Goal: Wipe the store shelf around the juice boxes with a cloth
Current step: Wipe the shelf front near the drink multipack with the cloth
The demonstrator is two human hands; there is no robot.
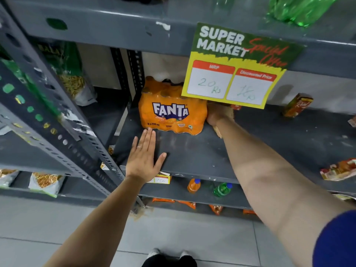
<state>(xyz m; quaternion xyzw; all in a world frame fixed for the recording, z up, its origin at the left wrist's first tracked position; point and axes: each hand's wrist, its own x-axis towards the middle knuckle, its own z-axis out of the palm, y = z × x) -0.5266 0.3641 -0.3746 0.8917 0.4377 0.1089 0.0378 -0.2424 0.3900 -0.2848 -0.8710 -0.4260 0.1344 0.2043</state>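
While our right hand (215, 115) grips the tan cloth (218, 131) mid-frame, pressed to the shelf (192, 151) beside the "FANTA 8 x 250 ml" pack (171, 110), our left hand (143, 155) lies flat and empty. Juice boxes (297, 105) stand rightward, nearer our right hand. Sign (237, 66): "SUPER MARKET Special Offer, MRP 20 Rs".
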